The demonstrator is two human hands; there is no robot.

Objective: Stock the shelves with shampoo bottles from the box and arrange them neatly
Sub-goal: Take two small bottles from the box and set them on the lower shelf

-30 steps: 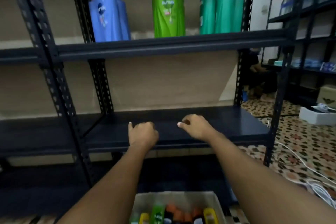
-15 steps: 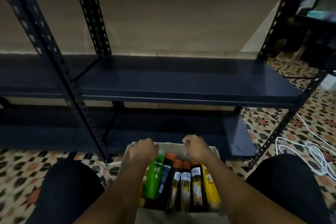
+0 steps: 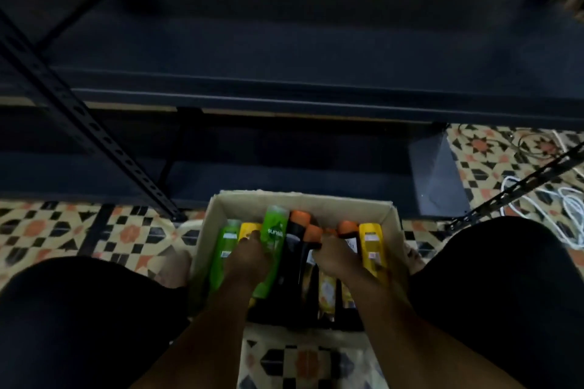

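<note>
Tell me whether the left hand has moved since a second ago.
Yes. The left hand has come down from the shelf edge into the cardboard box, and now rests among the bottles, against the green bottle.

Both hands hide the middles of the bottles in the box (image 3: 390, 221); whether the right hand (image 3: 336, 257) grips one is unclear.

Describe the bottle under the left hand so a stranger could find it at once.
Start at the open cardboard box on the patterned floor before the dark shelf. The left hand grips a bright green bottle lying there. Unlike the paler green one leftward, it shows white "sunsilk" lettering.
</note>
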